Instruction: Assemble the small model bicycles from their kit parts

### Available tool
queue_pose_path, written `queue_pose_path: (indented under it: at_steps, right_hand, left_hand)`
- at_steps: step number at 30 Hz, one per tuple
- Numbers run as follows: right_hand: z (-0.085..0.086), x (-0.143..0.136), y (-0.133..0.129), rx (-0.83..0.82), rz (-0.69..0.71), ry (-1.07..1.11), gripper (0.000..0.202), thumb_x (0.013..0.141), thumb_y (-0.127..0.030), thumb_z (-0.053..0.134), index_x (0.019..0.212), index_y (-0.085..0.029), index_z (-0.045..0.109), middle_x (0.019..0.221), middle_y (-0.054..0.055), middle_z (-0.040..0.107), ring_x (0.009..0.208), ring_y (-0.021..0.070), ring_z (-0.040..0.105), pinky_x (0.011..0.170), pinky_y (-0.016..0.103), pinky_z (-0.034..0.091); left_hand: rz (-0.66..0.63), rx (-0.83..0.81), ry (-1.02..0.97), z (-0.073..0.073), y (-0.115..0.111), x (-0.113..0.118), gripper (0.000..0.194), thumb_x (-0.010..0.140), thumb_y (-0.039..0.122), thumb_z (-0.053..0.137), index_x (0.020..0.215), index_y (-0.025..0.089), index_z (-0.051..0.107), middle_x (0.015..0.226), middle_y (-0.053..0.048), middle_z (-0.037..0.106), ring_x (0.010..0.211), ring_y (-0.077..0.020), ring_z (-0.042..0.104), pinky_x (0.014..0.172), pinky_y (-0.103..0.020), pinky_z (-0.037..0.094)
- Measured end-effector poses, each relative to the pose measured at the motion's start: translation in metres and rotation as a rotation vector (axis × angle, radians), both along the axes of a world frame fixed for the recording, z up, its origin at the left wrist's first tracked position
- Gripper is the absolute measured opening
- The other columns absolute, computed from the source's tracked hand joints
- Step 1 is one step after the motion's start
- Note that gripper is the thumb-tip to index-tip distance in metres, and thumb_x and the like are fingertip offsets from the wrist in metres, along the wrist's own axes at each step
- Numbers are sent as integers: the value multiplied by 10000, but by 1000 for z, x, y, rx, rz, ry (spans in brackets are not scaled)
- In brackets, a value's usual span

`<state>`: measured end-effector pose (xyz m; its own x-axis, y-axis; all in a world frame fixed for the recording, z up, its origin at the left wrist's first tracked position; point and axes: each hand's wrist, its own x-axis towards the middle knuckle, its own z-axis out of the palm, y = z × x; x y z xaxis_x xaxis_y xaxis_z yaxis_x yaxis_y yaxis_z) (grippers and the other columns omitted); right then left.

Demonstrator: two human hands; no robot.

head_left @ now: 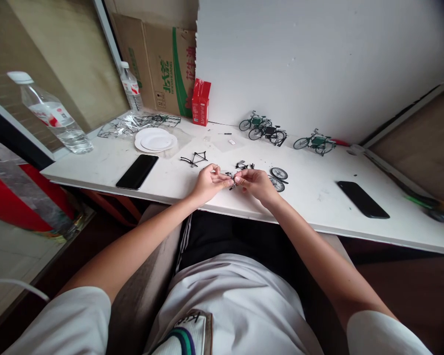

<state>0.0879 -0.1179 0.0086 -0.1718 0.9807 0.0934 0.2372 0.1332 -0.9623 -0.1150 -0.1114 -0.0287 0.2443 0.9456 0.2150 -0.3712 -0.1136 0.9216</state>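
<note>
Close together above the table's front edge, my left hand [210, 183] and my right hand [256, 184] both pinch a small dark model bicycle part [232, 183]. Fingertips cover much of it, so its exact kind is unclear. Behind my left hand lies a black model bicycle frame [197, 158]. Small black parts [244, 166] sit just beyond my fingers. To the right of my right hand are two spoked model wheels, one of them the upper wheel [279, 173], the other partly behind my hand.
On the white table [311, 207] lie a phone [137, 171] at left and another black phone [363, 199] at right. Model bicycles [268, 132] stand along the back wall. White discs [156, 140], a red box [201, 102] and water bottles [61, 121] occupy the left side.
</note>
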Motion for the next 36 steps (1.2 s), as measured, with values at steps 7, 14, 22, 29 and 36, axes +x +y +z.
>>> queue_pose_path:
  at_steps: [7,14,22,29,36]
  right_hand:
    - [2,3,1,-34,38,1,579,689,-712,931,925,-193,828,938,97,800,842,211,682,629,298,530]
    - [5,4,0,-45,56,-11,574,712,-698,920,948,-182,833,943,92,800,840,204,684,637,292,535]
    - [9,6,-2,-111,54,44,480,726,-615,941,958,-202,865,1001,82,820,889,197,704,652,267,538]
    - [5,6,0,-128,46,86,456,688,-595,967,927,-217,881,980,84,833,873,207,717,633,276,538]
    - [3,8,1,-142,61,112,425,709,-574,971,932,-223,884,982,84,831,898,213,727,638,281,545]
  left_hand:
    - [-17,-16,-1,2,0,-2,696,682,376,1028,971,242,408,897,-48,829,846,-208,819,945,-429,639]
    - [-20,-28,-9,4,-1,-3,711,667,377,1034,977,241,409,895,-45,834,830,-197,814,958,-430,633]
    - [-5,-21,-10,2,1,-2,741,643,407,1042,963,248,393,888,-43,831,855,-210,821,958,-435,636]
    - [-10,-39,-8,3,0,-3,775,617,408,1057,973,251,387,877,-38,829,856,-235,831,944,-453,648]
    - [1,-51,-16,6,-2,-3,789,598,408,1067,970,248,391,875,-47,836,834,-232,828,925,-448,654]
